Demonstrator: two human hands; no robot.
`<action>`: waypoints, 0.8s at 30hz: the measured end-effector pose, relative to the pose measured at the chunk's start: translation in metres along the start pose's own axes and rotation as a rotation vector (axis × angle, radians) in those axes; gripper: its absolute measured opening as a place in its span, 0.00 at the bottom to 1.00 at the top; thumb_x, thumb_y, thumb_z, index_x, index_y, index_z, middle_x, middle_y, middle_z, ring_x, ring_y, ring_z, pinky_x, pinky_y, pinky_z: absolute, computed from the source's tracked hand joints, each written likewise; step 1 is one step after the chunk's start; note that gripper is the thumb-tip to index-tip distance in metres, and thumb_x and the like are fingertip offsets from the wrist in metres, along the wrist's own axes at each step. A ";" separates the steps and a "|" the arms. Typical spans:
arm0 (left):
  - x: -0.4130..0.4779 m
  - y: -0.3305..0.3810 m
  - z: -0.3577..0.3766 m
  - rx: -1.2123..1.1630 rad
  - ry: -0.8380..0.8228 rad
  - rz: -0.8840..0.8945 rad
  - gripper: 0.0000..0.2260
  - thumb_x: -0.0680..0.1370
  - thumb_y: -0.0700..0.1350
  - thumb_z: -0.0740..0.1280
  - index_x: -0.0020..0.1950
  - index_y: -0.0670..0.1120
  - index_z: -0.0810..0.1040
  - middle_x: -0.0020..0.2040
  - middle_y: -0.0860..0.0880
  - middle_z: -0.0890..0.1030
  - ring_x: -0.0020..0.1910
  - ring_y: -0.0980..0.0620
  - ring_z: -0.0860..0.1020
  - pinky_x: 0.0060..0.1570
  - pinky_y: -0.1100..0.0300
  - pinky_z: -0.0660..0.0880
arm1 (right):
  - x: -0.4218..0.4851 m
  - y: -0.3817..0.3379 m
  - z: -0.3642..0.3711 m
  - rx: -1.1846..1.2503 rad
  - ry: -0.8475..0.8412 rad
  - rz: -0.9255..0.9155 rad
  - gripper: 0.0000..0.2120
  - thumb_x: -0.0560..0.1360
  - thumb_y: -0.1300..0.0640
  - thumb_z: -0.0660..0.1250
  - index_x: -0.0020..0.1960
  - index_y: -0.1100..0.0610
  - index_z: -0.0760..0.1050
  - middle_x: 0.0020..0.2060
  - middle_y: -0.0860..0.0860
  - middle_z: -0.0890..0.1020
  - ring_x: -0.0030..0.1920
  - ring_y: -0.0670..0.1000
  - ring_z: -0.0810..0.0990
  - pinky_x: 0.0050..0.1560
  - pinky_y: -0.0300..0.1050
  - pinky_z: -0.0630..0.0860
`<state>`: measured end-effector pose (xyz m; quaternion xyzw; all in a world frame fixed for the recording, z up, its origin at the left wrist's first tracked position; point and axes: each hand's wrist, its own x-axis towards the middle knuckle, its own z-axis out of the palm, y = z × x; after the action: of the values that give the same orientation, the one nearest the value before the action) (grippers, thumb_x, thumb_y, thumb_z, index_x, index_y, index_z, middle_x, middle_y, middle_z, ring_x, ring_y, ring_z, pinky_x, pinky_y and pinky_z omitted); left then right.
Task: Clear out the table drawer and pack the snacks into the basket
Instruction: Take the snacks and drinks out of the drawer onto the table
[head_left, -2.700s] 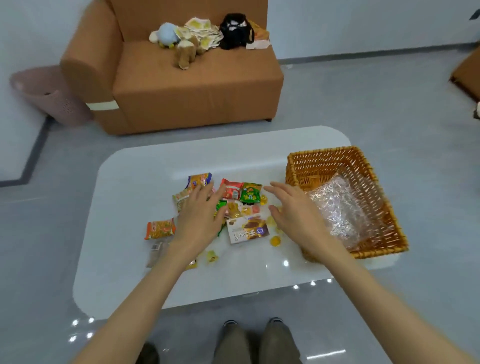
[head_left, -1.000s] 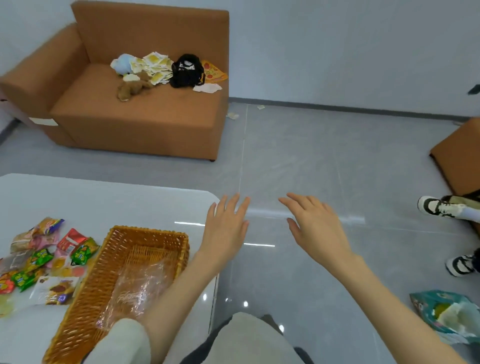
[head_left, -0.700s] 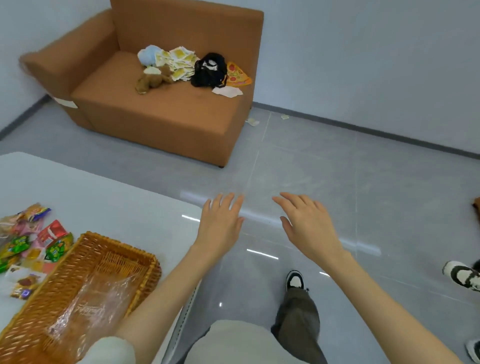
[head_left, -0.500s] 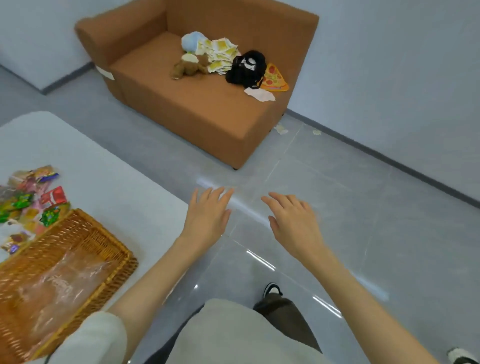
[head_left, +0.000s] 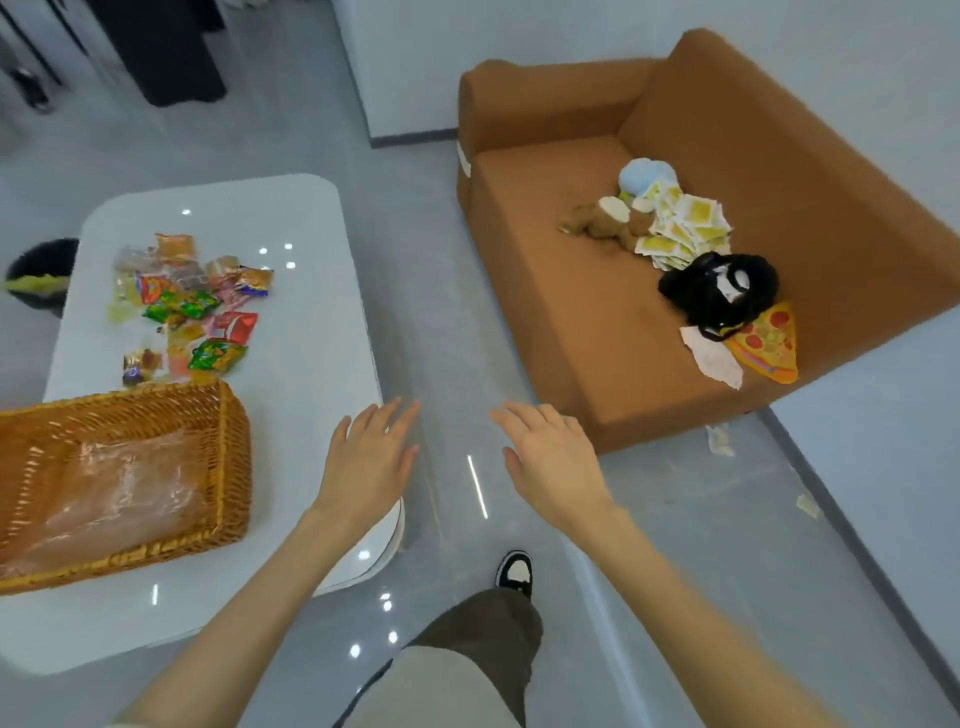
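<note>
Both hands hover palm-down, holding nothing: the left hand (head_left: 371, 462) over the edge of the glossy white table (head_left: 311, 322), fingers straight and nearly together; the right hand (head_left: 553, 462) at its three o'clock above the grey floor (head_left: 675, 519), fingers slightly spread. The heap of bright foil snack packets (head_left: 192, 306) lies on the tabletop at twelve o'clock of the orange wicker basket (head_left: 234, 441), which holds a clear plastic sheet (head_left: 119, 488)
</note>
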<state>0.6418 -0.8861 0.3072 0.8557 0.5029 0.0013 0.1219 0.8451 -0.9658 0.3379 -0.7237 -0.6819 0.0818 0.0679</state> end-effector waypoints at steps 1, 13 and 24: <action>0.018 0.005 -0.002 -0.009 -0.003 -0.028 0.24 0.82 0.50 0.59 0.77 0.50 0.60 0.75 0.47 0.64 0.74 0.45 0.62 0.73 0.46 0.57 | 0.020 0.012 -0.006 0.008 -0.020 -0.025 0.23 0.68 0.63 0.72 0.62 0.55 0.77 0.60 0.51 0.80 0.55 0.57 0.80 0.51 0.50 0.76; 0.195 0.018 -0.038 -0.078 0.032 -0.382 0.23 0.82 0.50 0.57 0.77 0.50 0.60 0.76 0.48 0.63 0.74 0.46 0.61 0.72 0.48 0.56 | 0.255 0.102 -0.039 -0.033 -0.172 -0.427 0.24 0.73 0.59 0.68 0.69 0.53 0.72 0.66 0.50 0.75 0.62 0.56 0.76 0.57 0.50 0.72; 0.301 -0.035 -0.057 -0.170 0.019 -0.868 0.24 0.83 0.53 0.53 0.78 0.54 0.53 0.78 0.50 0.58 0.76 0.47 0.57 0.74 0.50 0.54 | 0.467 0.071 -0.022 -0.041 -0.366 -0.837 0.23 0.74 0.61 0.67 0.69 0.54 0.72 0.67 0.51 0.75 0.62 0.58 0.76 0.59 0.53 0.72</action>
<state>0.7536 -0.5992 0.3194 0.5523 0.8148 -0.0005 0.1765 0.9459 -0.5038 0.3327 -0.3606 -0.9179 0.1602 -0.0411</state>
